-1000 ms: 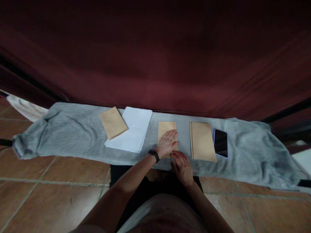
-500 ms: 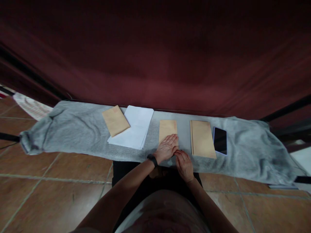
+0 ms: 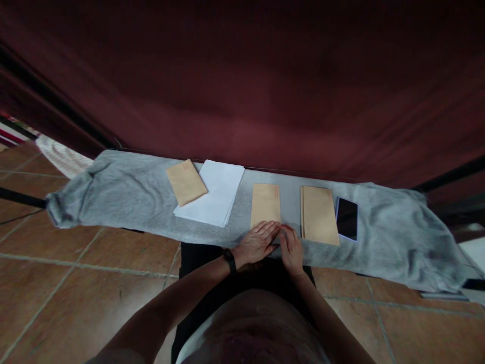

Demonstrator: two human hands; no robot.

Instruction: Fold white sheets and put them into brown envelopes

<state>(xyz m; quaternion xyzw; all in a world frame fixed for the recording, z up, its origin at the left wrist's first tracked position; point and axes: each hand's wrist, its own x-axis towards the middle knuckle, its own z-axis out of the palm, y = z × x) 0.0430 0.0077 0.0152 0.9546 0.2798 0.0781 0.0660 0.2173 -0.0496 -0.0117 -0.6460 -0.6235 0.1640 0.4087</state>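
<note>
A tan paper envelope point(image 3: 265, 203) lies in the middle of the grey cloth, with faint red print at its upper right. My left hand point(image 3: 257, 243) rests flat across its near end, fingers stretched together and pointing right; the part of the envelope below is covered. My right hand point(image 3: 291, 250) is at the near right corner, its fingers bent and closed on the edge, close to my left fingertips. To the right lies a small stack of tan envelopes point(image 3: 320, 215). On the left, another tan envelope point(image 3: 187, 182) overlaps some white paper sheets point(image 3: 222, 189).
A phone point(image 3: 347, 218) with a dark screen lies beside the right-hand stack. Grey cloth point(image 3: 129, 192) covers the narrow bench or table, bunched at both ends. Behind it hangs a dark red curtain point(image 3: 242, 101). Brown floor tiles point(image 3: 129, 253) show in front.
Both hands have slid toward me along the envelope, uncovering more of its surface. My left hand is now at its near end. The whole view has shifted slightly.
</note>
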